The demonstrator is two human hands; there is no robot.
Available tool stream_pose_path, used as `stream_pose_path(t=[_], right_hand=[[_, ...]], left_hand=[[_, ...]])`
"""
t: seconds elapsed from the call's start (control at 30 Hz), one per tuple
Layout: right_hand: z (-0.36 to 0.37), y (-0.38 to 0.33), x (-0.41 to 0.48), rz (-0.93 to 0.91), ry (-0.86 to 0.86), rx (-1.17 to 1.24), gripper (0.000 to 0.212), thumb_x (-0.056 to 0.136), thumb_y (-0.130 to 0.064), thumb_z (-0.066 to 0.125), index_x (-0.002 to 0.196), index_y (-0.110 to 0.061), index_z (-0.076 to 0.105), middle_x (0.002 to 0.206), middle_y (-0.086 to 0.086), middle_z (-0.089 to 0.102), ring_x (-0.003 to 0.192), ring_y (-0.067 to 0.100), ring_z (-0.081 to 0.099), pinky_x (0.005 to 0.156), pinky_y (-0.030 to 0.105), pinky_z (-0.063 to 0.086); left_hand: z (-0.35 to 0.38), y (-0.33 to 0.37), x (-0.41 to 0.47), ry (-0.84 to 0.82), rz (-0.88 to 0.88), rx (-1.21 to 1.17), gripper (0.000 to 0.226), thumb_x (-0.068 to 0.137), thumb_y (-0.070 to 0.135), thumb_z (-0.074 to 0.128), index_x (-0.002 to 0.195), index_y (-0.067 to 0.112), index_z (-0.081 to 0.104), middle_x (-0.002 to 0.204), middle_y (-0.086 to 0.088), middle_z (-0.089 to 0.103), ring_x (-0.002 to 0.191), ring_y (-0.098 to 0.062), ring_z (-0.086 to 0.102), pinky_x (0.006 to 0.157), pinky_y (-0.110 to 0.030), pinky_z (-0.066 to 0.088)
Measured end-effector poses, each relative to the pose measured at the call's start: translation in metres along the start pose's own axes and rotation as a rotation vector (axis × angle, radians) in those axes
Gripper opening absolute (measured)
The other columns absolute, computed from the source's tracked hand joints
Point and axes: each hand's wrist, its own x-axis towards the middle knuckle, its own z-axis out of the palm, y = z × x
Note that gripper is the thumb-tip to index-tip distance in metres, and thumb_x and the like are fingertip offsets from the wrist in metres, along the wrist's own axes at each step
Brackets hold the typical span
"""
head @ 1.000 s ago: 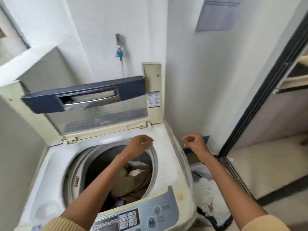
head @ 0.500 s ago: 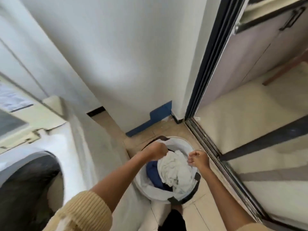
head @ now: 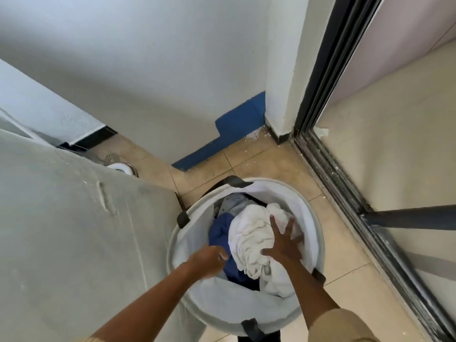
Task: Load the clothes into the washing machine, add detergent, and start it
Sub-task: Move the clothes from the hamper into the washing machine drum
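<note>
**Both hands down in the laundry basket**

So the view was looking straight down at a round white laundry basket with dark handles, sitting on the tan tiled floor right beside the washing machine's side panel, basically touching it. Only that pale grey side of the machine was in shot, filling the lower left.

Inside the basket there was a crumpled white towel on top, a blue garment tucked just left of it and partly under it, and a bit of grey clothing toward the back.

The right hand was laid flat on the white towel with its fingers spread wide and straight, pressing on the cloth, not curled round anything. The left hand was at the near-left edge of the pile, right over the blue garment, with its fingers bent in. It was blurry, so I honestly couldn't tell if it was grasping the blue cloth or just clenched above it.

Around it: a white wall with a blue painted strip along the bottom, a floor drain peeking out behind the machine, and a dark sliding door track running down the right side.
</note>
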Motion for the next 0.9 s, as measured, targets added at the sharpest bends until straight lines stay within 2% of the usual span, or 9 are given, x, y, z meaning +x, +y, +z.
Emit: stream_pose_path(t=[0.07,0.13,0.2,0.3,0.4,0.5,0.6,0.7,0.9], right_hand=[[0.022,0.01,0.012,-0.068,0.063,-0.136,0.091,0.087,-0.039,0.062,0.144,-0.045,-0.008,0.155,0.011,-0.026,0.14,0.045,0.018,0.106,0.051,0.036],[0.034,0.015,0.017,-0.113,0.119,-0.121,0.062,0.097,-0.034,0.044,0.149,-0.034,0.011,0.159,0.012,0.004,0.132,0.034,0.037,0.105,0.039,0.037],[0.037,0.014,0.015,-0.153,0.191,-0.048,0.043,0.099,-0.026,0.038,0.141,-0.021,0.038,0.148,0.009,0.035,0.123,0.029,0.047,0.098,0.033,0.04],[0.022,0.0,-0.005,-0.198,0.277,0.039,0.034,0.094,-0.017,0.046,0.127,-0.014,0.054,0.134,0.006,0.049,0.114,0.028,0.054,0.089,0.031,0.045],[-0.006,-0.024,-0.044,-0.309,0.355,0.097,0.032,0.088,-0.013,0.054,0.119,-0.013,0.062,0.133,0.004,0.051,0.113,0.026,0.055,0.088,0.031,0.046],[-0.042,-0.058,-0.095,-0.443,0.457,0.259,0.025,0.083,-0.005,0.058,0.105,-0.01,0.07,0.124,0.007,0.056,0.106,0.028,0.059,0.081,0.035,0.049],[-0.084,-0.101,-0.157,-0.565,0.55,0.382,0.022,0.081,0.0,0.06,0.097,-0.009,0.072,0.118,0.006,0.06,0.099,0.024,0.06,0.076,0.033,0.05],[-0.125,-0.142,-0.226,-0.674,0.602,0.524,0.022,0.08,0.003,0.063,0.096,-0.009,0.072,0.113,0.002,0.06,0.096,0.016,0.057,0.075,0.016,0.044],[-0.185,-0.2,-0.357,-0.83,0.635,0.859,0.039,0.074,0.013,0.067,0.099,-0.016,0.07,0.11,0.002,0.061,0.103,0.022,0.058,0.077,0.001,0.041]], left_hand=[[0.017,-0.013,0.014,-0.038,-0.006,-0.021,0.036,0.098,0.014,0.035,0.129,0.014,0.053,0.138,-0.003,0.051,0.125,-0.019,0.049,0.1,-0.023,0.036],[0.029,-0.022,0.019,-0.083,-0.047,-0.131,0.033,0.097,0.014,0.039,0.127,0.012,0.054,0.135,-0.006,0.053,0.121,-0.02,0.052,0.095,-0.022,0.041],[0.033,-0.025,0.016,-0.129,-0.107,-0.287,0.031,0.094,0.011,0.045,0.123,0.01,0.055,0.129,-0.009,0.056,0.11,-0.02,0.057,0.075,-0.011,0.049],[0.023,-0.022,-0.005,-0.134,-0.173,-0.46,0.034,0.092,0.011,0.049,0.126,0.013,0.05,0.119,-0.006,0.057,0.095,-0.014,0.055,0.048,-0.004,0.04],[-0.005,-0.016,-0.03,-0.049,-0.121,-0.549,0.059,0.09,0.009,0.055,0.142,0.021,0.029,0.107,-0.001,0.057,0.082,-0.009,0.054,0.053,-0.01,0.043],[-0.054,0.001,-0.07,0.052,0.021,-0.44,0.102,0.077,0.008,0.072,0.149,0.024,0.003,0.147,-0.003,0.033,0.128,-0.022,0.042,0.087,-0.028,0.049],[-0.115,0.016,-0.121,0.119,0.149,-0.132,0.125,0.066,0.022,0.083,0.148,0.024,-0.011,0.158,-0.002,0.008,0.145,-0.025,0.014,0.115,-0.036,0.022],[-0.178,0.029,-0.186,0.091,0.128,0.086,0.127,0.068,0.029,0.082,0.146,0.033,-0.018,0.159,-0.003,0.004,0.144,-0.029,0.017,0.11,-0.045,0.031],[-0.276,0.023,-0.345,0.279,0.315,0.17,0.084,0.077,0.018,0.074,0.146,0.022,0.026,0.144,-0.002,0.044,0.131,-0.022,0.043,0.106,-0.03,0.038]])
